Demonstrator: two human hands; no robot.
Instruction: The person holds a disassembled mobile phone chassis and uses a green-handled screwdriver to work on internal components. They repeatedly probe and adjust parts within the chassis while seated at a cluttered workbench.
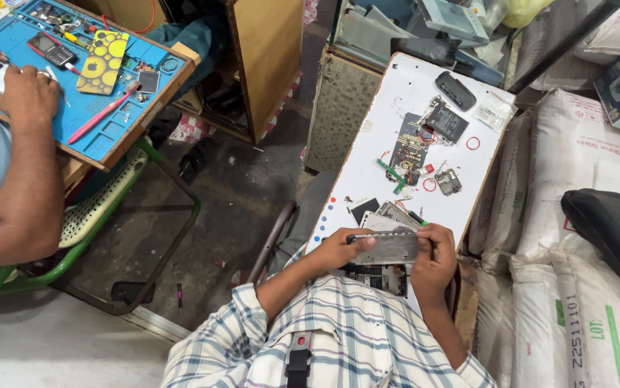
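At far left a co-worker's hand point(26, 90) rests on a blue rectangular work mat point(108, 122). Our left hand point(338, 248) and right hand point(433, 260) grip a flat grey metal phone panel point(390, 248) over the white table point(367, 165).

Dusty grey concrete floor point(238, 194), green-framed chair point(101, 208) left, wooden cabinet point(267, 57) far, white sacks point(576, 215) right.

Phone panel point(389, 248) dull grey metal, scuffed; white board point(396, 129) smooth, glossy, stained; sacks point(576, 287) woven plastic, coarse.
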